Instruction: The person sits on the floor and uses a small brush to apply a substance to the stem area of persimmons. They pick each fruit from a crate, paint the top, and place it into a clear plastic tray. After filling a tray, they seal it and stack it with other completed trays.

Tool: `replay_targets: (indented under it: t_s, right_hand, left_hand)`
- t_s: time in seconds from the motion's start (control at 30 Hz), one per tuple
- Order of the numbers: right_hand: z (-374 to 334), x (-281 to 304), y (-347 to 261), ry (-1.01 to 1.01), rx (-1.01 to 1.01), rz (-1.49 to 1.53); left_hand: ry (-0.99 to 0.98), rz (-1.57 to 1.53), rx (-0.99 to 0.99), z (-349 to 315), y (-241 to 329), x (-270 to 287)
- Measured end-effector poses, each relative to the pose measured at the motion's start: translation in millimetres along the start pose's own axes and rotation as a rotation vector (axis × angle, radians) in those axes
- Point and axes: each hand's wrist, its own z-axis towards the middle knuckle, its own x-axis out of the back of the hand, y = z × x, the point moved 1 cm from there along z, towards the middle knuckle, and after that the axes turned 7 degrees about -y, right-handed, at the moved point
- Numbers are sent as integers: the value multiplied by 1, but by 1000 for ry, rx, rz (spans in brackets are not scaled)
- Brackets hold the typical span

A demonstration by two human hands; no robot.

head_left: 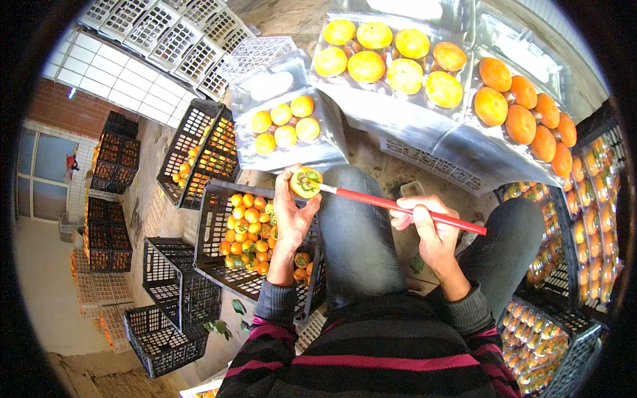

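Observation:
My left hand point(292, 211) holds an orange persimmon point(305, 182) with a green calyx, raised above my left knee. My right hand point(430, 229) grips a long red-handled tool point(398, 206) whose pale tip touches the fruit's calyx end. Both forearms in grey cuffs and a striped sweater come in from the lower edge. Below the left hand stands a black plastic crate point(219, 268) partly filled with persimmons.
Clear plastic trays point(371, 113) lined with persimmons lie ahead; the small tray point(285, 152) holds several. Crates of fruit point(584, 219) stand at my right, empty black crates point(166, 305) and stacked ones at my left. White crates point(166, 40) lie far left.

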Motion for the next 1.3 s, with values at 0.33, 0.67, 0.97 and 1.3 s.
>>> replay_targets:
  t_s: [0.33,0.67,0.97,1.3]
  right_hand:
    - [0,-1,1,16,1,7]
    - [3,9,1,263,-12,41]
    - [6,16,1,324,0,35]
    - [7,18,2,326,-22,24]
  left_hand:
    - [-95,835,-166,5,28,-3]
    - [-111,-1080,224,2,-3,24]
    - [-53,-1333,205,-7,-21,36]
    - [8,-1275,160,-12,-17,44]
